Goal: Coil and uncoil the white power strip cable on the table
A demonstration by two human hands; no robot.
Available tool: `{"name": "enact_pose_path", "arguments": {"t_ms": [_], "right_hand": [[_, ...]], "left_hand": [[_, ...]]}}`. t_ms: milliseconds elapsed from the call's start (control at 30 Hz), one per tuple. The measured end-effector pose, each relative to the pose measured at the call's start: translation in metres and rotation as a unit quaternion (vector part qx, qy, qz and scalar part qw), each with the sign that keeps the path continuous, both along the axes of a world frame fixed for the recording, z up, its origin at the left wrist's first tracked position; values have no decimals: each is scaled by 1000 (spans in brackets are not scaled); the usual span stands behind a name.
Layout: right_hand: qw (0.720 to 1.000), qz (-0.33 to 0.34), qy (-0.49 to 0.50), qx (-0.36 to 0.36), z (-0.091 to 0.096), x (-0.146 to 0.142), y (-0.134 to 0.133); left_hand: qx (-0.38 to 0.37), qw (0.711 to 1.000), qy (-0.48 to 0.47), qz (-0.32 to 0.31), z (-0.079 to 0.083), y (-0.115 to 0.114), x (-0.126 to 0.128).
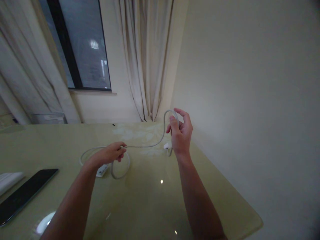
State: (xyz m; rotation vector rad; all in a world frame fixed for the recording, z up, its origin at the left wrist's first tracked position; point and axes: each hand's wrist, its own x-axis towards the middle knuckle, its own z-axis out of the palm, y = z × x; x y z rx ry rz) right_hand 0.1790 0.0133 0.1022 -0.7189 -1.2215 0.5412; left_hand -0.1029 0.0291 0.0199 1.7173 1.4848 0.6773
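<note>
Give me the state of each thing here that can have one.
Left hand, holding white cable
Right hand, holding white cable
White cable, curved, loosely looped at left
White plug, not plugged in
White block, partly hidden
Black device, flat, face dark
Curtains, parted

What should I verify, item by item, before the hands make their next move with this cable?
1. Left hand holds the cable: ok, it is between the fingertips.
2. Right hand holds the cable: ok, in a raised bend.
3. Cable without loops: not ok, it loops beside the left hand.
4. White plug resting on the table: cannot tell.
5. White block in full view: not ok, partly hidden.
6. Black flat device apart from the cable: ok.
</note>
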Motion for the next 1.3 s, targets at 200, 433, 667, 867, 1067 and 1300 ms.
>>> {"name": "enact_pose_path", "arguments": {"t_ms": [200,433,667,867,1067,1300], "right_hand": [[997,16,-70,3,1,4,2],[899,189,-396,-25,-7,-20,-11],[830,259,-494,16,-25,-54,-11],[943,96,-317,-13,-15,-34,2],[984,105,-141,-3,-7,-15,6],[991,102,79,-39,4,-7,2]], "left_hand": [[156,932,-313,93,34,-18,53],[261,787,-553,78,66,-50,69],[308,829,-451,124,64,-43,48],[248,932,-228,133,74,-50,41],[247,929,-206,180,76,-52,37],[251,960,-75,94,38,-16,34]]}}
